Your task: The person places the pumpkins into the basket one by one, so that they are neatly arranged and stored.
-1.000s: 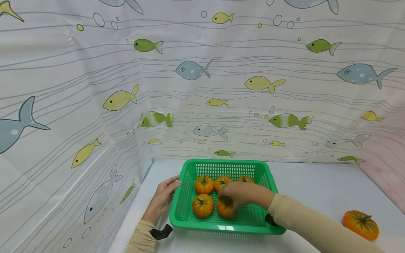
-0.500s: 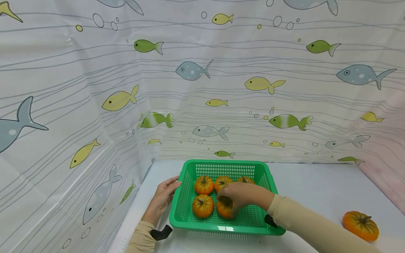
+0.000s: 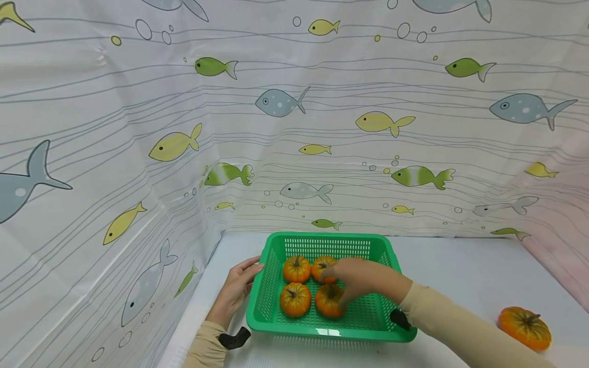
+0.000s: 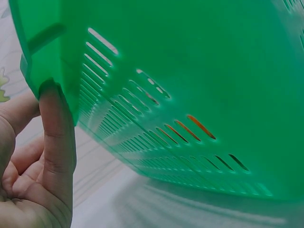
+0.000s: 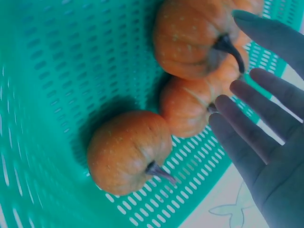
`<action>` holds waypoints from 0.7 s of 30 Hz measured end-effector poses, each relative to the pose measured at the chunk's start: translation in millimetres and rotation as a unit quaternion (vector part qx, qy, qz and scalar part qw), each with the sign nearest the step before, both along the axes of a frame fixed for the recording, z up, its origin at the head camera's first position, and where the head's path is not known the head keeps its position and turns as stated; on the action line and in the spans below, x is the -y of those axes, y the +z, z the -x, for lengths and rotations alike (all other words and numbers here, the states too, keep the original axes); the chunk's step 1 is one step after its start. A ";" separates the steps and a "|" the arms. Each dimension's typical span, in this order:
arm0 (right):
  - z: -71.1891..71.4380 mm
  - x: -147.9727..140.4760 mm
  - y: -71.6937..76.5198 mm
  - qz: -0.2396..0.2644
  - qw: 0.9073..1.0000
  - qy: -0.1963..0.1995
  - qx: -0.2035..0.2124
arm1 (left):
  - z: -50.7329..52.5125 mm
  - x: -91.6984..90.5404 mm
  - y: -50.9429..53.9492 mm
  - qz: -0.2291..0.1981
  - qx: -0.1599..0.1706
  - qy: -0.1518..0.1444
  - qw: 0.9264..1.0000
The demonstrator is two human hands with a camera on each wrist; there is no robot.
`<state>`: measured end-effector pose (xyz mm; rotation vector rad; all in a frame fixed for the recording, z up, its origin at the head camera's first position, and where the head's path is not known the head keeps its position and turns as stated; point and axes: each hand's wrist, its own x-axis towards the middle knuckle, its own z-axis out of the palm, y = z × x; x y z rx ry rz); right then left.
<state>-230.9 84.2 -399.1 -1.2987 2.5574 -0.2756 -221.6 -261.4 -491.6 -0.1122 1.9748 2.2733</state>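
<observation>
A green plastic basket (image 3: 322,332) holds several small orange pumpkins in two rows. My left hand (image 3: 235,289) grips the basket's left rim; in the left wrist view its fingers (image 4: 57,137) reach up under the rim's edge. Over the basket, my right hand (image 3: 361,278) hovers with spread fingers and nothing between them. Just below it sits the front-row pumpkin (image 3: 329,304), beside another front pumpkin (image 3: 295,300). Behind them are a back-left pumpkin (image 3: 296,269) and a middle one (image 3: 322,266). The right hand mostly hides the back-right pumpkin. In the right wrist view, the open palm (image 5: 280,156) faces the pumpkins (image 5: 128,152).
One more pumpkin (image 3: 524,327) lies on the white table (image 3: 446,276), right of the basket beyond the right forearm. A fish-patterned sheet (image 3: 322,128) hangs at the back and left. The basket's front right corner holds no pumpkin.
My right hand has let go of the front-row pumpkin and lifted slightly up and to the right, fingers spreading. That pumpkin now stands on the basket floor. The left hand stays put.
</observation>
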 end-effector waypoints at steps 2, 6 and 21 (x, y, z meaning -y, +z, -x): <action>-0.3 -3.1 3.4 0.006 1.000 -0.004 -0.001 | 0.2 -0.1 0.1 0.000 0.000 0.001 1.000; -1.1 -10.2 10.7 0.009 1.000 -0.010 -0.011 | 0.3 0.0 0.1 -0.003 0.000 0.002 1.000; -1.2 -40.3 21.8 0.050 0.998 -0.049 -0.003 | -0.2 -1.0 0.1 0.000 0.004 0.009 1.000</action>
